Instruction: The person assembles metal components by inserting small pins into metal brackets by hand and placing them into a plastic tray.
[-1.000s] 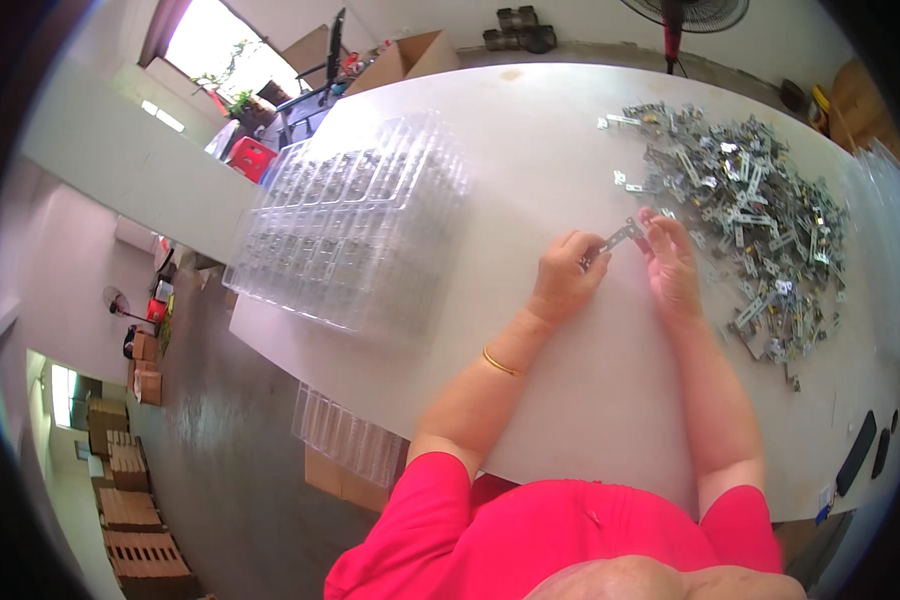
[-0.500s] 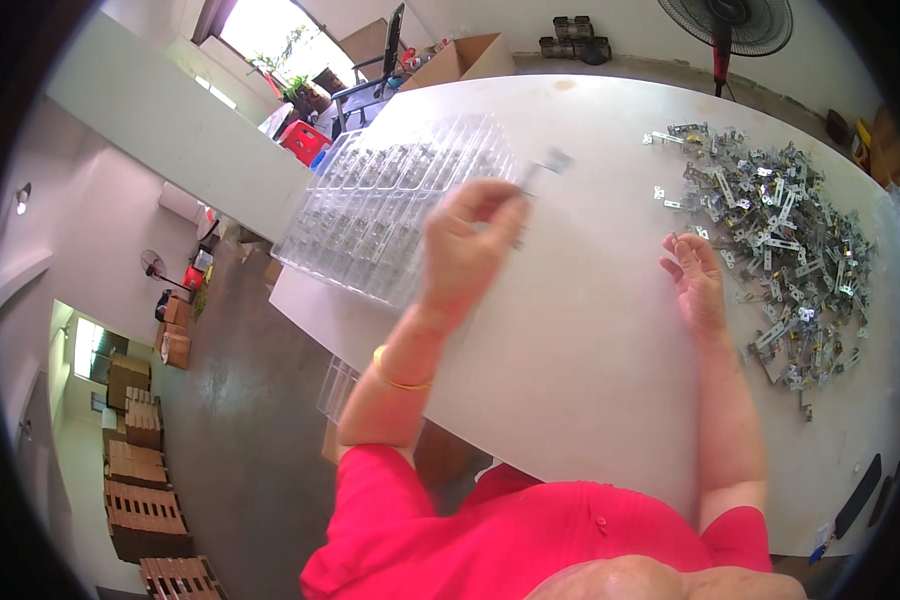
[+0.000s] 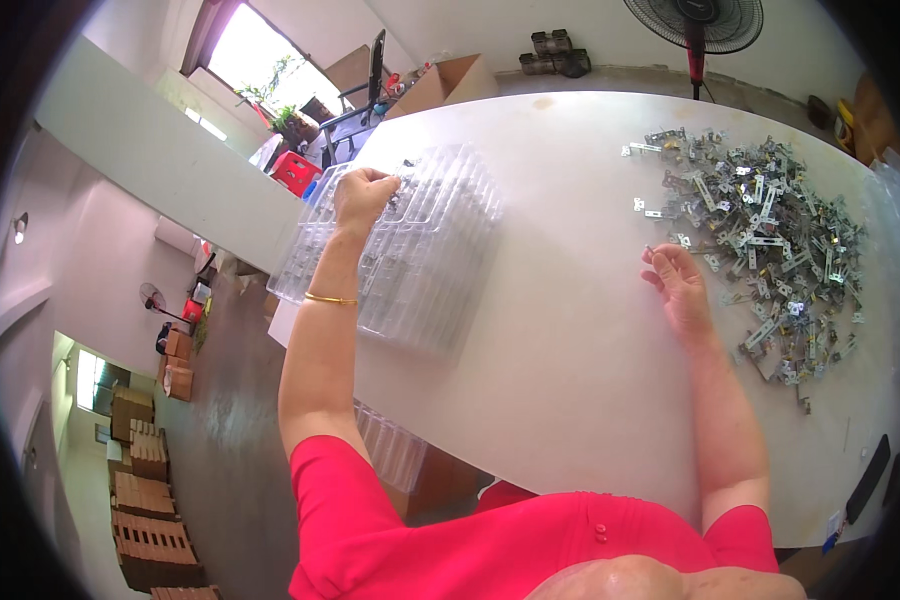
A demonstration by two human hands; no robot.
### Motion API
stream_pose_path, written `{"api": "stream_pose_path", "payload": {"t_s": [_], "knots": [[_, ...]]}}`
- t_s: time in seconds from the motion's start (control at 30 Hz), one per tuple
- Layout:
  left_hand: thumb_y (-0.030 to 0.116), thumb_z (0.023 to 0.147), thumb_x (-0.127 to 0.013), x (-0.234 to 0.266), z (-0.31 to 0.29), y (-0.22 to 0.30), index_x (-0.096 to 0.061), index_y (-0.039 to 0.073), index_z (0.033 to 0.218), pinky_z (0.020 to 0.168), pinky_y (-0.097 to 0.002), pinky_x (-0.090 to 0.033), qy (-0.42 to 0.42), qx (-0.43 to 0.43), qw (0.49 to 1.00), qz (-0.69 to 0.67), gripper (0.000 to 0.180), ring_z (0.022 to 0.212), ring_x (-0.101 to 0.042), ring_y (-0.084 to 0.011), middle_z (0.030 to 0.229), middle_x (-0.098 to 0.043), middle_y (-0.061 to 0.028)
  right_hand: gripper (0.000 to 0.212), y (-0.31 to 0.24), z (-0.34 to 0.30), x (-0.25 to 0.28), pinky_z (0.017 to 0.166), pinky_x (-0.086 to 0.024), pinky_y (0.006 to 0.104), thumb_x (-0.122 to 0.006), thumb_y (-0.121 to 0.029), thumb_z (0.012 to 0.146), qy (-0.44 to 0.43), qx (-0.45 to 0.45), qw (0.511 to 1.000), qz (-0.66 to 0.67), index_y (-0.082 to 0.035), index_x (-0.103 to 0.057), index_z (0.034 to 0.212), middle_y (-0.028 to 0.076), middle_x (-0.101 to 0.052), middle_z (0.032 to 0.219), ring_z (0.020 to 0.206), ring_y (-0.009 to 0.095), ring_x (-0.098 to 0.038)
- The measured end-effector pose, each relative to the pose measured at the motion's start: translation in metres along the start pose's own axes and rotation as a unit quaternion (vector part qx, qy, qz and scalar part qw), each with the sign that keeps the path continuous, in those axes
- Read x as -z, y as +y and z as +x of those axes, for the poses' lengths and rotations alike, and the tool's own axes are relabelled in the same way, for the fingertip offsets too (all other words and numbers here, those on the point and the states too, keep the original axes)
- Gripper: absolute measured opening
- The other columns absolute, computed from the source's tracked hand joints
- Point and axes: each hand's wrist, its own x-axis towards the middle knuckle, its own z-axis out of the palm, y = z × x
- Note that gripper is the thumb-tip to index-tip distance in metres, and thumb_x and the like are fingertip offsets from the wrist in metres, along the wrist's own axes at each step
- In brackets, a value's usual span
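My left hand (image 3: 363,202), with a gold bangle on its wrist, is over the far left part of a stack of clear plastic compartment trays (image 3: 410,312). Its thumb and fingers are pinched at a small metal bracket (image 3: 394,203), mostly covered by the hand. Small metal parts show dimly in the tray's compartments. My right hand (image 3: 682,290) rests by the left edge of a pile of metal brackets (image 3: 770,235). Its thumb and forefinger pinch a small metal piece (image 3: 649,250) whose shape is too small to make out.
The white table (image 3: 560,380) has a curved far edge. A dark long object (image 3: 863,478) lies at its right front. Beyond stand a fan (image 3: 695,40), a cardboard box (image 3: 450,85) and a red stool (image 3: 295,172). More clear trays (image 3: 390,445) sit below the table's left edge.
My left hand has moved left from the middle of the table onto the trays, carrying the bracket. My right hand stays beside the pile, still pinching. The whole view has shifted slightly.
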Motion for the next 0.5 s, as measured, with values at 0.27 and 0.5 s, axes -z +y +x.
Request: {"api": "stream_pose_path", "payload": {"t_s": [0.27,0.5], "knots": [[0.027,0.068,-0.07,-0.015,0.007,0.017,-0.077,0.004,0.08,0.075,-0.0354,-0.055,-0.013,0.006,0.99,0.143,0.027,0.076,-0.073,-0.0259,0.074,-0.073,-0.0152,0.012,-0.001,0.001,0.0,0.088,-0.05,0.0277,-0.067,-0.021,0.097,-0.012,-0.006,1.0,-0.013,-0.014,-0.066,0.106,-0.003,-0.066,0.103,0.099,0.007,-0.06],[0.024,0.068,-0.068,-0.027,0.003,0.029,-0.077,0.006,0.076,0.075,-0.0367,-0.055,-0.031,-0.001,0.989,0.145,0.022,0.075,-0.073,-0.028,0.072,-0.073,-0.0162,0.013,-0.003,-0.002,0.002,0.087,-0.051,0.0275,-0.068,-0.021,0.096,-0.009,-0.012,1.0,-0.019,-0.013,-0.066,0.106,-0.002,-0.067,0.103,0.101,0.008,-0.061]]}}
